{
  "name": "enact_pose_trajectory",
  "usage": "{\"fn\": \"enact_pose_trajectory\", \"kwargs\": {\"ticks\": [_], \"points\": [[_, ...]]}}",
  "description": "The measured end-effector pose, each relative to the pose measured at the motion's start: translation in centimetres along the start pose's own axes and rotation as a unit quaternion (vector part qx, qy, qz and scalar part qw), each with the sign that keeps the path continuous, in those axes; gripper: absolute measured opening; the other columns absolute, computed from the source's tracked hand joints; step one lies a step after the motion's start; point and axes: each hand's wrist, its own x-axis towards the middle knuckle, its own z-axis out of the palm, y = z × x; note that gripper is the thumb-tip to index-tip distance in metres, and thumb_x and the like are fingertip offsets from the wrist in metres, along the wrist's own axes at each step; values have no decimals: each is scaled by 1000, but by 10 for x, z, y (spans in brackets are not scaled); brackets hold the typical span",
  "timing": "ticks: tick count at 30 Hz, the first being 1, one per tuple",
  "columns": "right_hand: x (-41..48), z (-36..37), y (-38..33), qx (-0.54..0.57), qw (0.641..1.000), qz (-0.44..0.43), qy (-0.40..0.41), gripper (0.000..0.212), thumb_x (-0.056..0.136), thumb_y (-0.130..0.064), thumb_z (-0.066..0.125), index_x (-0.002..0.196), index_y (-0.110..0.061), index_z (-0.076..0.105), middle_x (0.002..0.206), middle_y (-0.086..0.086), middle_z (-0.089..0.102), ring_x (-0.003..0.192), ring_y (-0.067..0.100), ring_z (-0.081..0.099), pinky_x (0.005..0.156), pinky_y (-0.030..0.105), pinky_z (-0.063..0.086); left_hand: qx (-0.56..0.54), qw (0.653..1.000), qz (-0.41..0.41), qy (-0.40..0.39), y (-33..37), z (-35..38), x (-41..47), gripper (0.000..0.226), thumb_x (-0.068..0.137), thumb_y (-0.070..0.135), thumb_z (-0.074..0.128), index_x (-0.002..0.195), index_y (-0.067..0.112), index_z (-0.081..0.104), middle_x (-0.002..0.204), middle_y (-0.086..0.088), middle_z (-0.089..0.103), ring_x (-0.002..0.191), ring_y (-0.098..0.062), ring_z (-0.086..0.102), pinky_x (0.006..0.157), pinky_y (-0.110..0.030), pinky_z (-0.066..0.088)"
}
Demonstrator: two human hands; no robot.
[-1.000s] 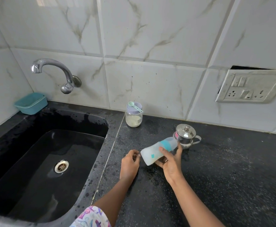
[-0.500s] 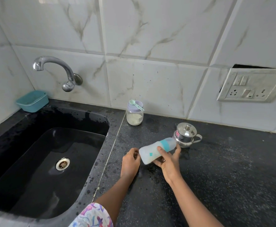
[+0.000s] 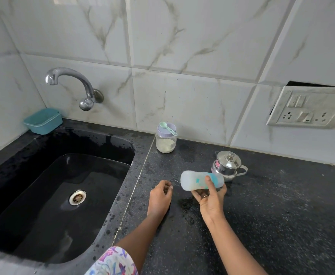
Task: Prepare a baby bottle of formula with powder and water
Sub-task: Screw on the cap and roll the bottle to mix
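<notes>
My right hand [image 3: 210, 197] holds a translucent baby bottle [image 3: 196, 180] with a blue collar, lying almost level above the black counter [image 3: 262, 215], base pointing left. My left hand [image 3: 160, 197] rests on the counter just left of the bottle, fingers curled, apart from it; whether it holds anything small is unclear. A glass jar of white powder [image 3: 165, 142] with a lilac lid stands at the back by the wall, a green scoop [image 3: 167, 128] lying on its lid. A small lidded steel pot [image 3: 227, 164] stands right behind the bottle.
A black sink [image 3: 53, 195] with a drain fills the left; a chrome tap [image 3: 71, 84] juts from the tiled wall above it. A teal tub [image 3: 42, 121] sits at the sink's back corner. A switch panel [image 3: 309, 110] is on the right wall.
My right hand has tipped the bottle from a slant to almost level. My left hand has drawn slightly away from the bottle's base.
</notes>
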Motion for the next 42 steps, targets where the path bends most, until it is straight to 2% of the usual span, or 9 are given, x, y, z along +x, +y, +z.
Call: {"fn": "enact_pose_trajectory", "kwargs": {"ticks": [4,9,13,18,22,26,31,35,42], "points": [[-4,0,-2,-95,995,-14,-40,70,84,0,63,136,-34,31,120,7,55,110,26,57,67,49,57,7,1000,1,2,-2,0,1,14,92,23,55,102,16,62,88,2,66,81,-12,60,70,-22,45],[-2,1,-1,-10,1000,-22,9,62,86,-3,62,130,-35,32,125,3,51,112,25,55,71,51,57,7,1000,2,3,-1,0,1,14,93,23,54,102,16,62,88,1,66,81,-13,61,71,-24,47],[-7,2,0,-99,994,-20,-42,72,82,0,65,135,-34,31,120,6,55,110,26,58,70,50,56,11,1000,2,3,0,0,1,15,92,21,55,104,15,62,91,1,67,83,-13,61,73,-25,48],[-2,5,3,23,1000,-2,15,60,87,-8,62,134,-31,33,131,8,50,116,30,54,68,49,59,9,1000,0,4,1,-1,0,15,93,22,54,104,15,62,88,3,64,82,-11,60,72,-22,46],[-4,6,2,-67,997,-15,-34,65,84,-3,63,133,-32,33,124,7,52,109,26,57,65,47,57,15,1000,0,1,0,-1,1,18,92,21,54,107,15,61,95,0,67,85,-12,60,73,-22,45],[0,7,3,32,999,-3,24,62,86,-8,63,135,-28,32,132,8,49,112,27,56,64,47,59,10,1000,-3,0,1,-1,0,17,93,23,53,105,15,61,93,0,67,82,-11,59,71,-21,43],[-3,9,2,-79,996,-17,-28,65,83,-3,66,132,-32,33,124,5,52,109,25,57,65,48,57,17,1000,1,5,0,-1,1,17,93,21,54,106,14,61,94,0,67,83,-11,59,70,-21,42],[2,9,2,5,1000,-3,26,64,85,-8,66,134,-31,31,134,8,47,118,29,53,69,49,58,11,1000,5,5,3,-1,0,16,93,21,54,105,13,62,88,2,64,81,-11,58,70,-20,41],[-4,9,4,-15,1000,-4,7,64,85,-5,65,134,-29,32,126,5,51,112,27,56,68,50,58,16,1000,1,3,4,-1,-1,17,93,20,54,105,12,62,89,1,64,83,-12,58,72,-22,42]]}}
